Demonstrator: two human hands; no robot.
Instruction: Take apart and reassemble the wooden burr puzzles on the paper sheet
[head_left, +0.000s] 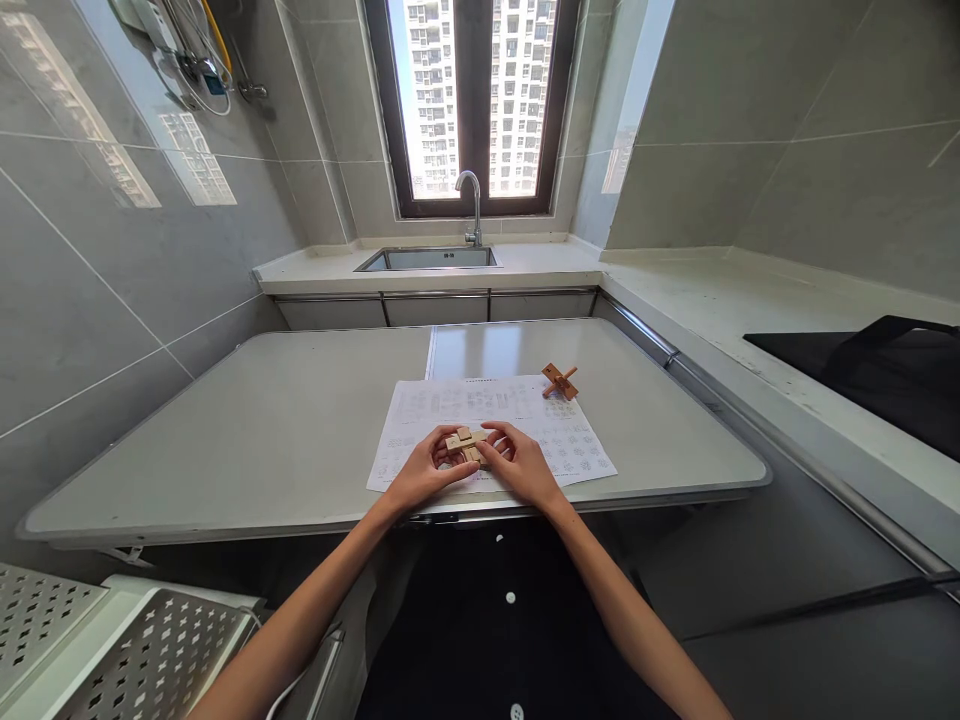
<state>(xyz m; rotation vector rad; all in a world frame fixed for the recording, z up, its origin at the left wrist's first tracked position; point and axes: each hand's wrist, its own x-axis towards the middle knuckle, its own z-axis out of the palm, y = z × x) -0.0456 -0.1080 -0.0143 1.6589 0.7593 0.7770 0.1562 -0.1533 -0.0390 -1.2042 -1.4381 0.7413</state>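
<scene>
A pale wooden interlocking burr puzzle [466,442] is held between both hands, low over the near part of a printed sheet [480,402]. My left hand [429,466] closes on its left side, thumb along the near edge. On the other side, my right hand [517,464] grips it with thumb and fingers. The fingers cover parts of the puzzle, so how its pieces fit is partly hidden. Beyond my right hand, a reddish-brown wooden puzzle [560,381] with crossing pieces rests at the sheet's far right corner.
The sheet lies on a light folding table [225,430]. Behind it stand a counter with a sink [427,260] and a faucet [472,205] under a window. A black bag [877,365] lies on the right counter. A perforated white object [150,650] stands at lower left.
</scene>
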